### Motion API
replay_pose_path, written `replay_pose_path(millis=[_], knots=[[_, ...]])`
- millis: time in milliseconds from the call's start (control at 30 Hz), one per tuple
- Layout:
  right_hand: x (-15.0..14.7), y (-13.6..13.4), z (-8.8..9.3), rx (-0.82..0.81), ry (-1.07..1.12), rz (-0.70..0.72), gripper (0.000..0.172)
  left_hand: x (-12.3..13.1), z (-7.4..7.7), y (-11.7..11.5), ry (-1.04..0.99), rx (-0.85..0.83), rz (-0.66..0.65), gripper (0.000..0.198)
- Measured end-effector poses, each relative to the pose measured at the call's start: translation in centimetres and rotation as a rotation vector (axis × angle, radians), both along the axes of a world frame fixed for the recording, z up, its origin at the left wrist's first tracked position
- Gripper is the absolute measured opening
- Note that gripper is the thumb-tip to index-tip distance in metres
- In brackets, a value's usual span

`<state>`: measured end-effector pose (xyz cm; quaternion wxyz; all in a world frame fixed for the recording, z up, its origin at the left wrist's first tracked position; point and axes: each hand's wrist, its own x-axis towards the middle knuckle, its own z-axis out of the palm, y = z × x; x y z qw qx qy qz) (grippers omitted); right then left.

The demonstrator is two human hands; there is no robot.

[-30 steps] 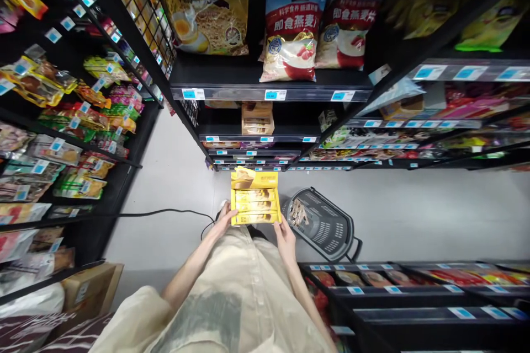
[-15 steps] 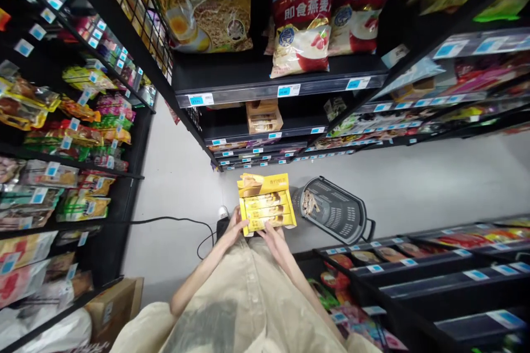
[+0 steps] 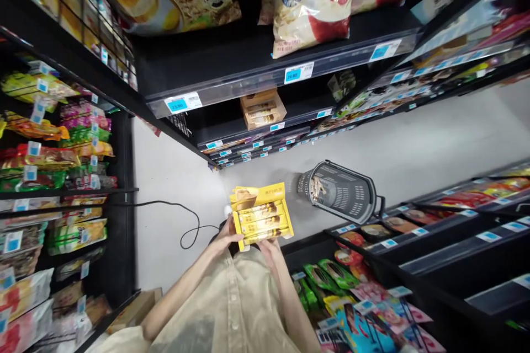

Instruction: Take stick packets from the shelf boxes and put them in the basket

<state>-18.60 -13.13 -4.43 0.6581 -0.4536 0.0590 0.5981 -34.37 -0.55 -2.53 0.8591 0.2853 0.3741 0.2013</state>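
Held before my body is a yellow display box [image 3: 263, 215] with its lid raised and several yellow sachets lying in rows inside. My left hand [image 3: 227, 233] grips the box's left side, thumb over the lower left corner. At the lower edge on the right, my right hand [image 3: 270, 249] holds the box from beneath, its fingers partly hidden. On a shelf beyond stands an opened brown box [image 3: 263, 109] with similar small packs in it.
A grey shopping basket [image 3: 343, 190] with something in it sits on the floor to the right. Large cereal bags [image 3: 312, 8] stand on the shelf [image 3: 248, 69] ahead. A black cable [image 3: 165, 202] runs across at left. Racks of snacks flank both sides.
The view has shifted and turned, bringing the front shelf closer. Both hands still hold the yellow box, now tilted slightly. My right fingers have slipped from its front face to below its edge.
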Motion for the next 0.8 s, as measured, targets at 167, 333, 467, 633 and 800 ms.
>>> replay_pose_path(millis=[167,333,467,633,800], knots=[[2.8,0.3,-0.6,-0.076,-0.013,0.039,0.059,2.7,0.2,1.6,0.003,-0.094,-0.053,0.104],[5.6,1.0,-1.1,-0.059,-0.002,-0.042,0.058,6.3,1.2,3.2,-0.008,-0.098,-0.102,0.107],[8.0,1.9,-2.4,-0.053,-0.038,-0.08,0.068,9.1,0.5,4.4,-0.027,-0.059,-0.184,0.107],[11.6,1.9,-5.5,-0.093,-0.042,-0.03,0.075,12.4,-1.9,6.3,-0.074,0.025,-0.303,0.104],[14.8,1.0,-9.5,-0.189,-0.052,0.018,0.077,14.0,-5.0,8.6,-0.116,-0.129,-0.452,0.101]])
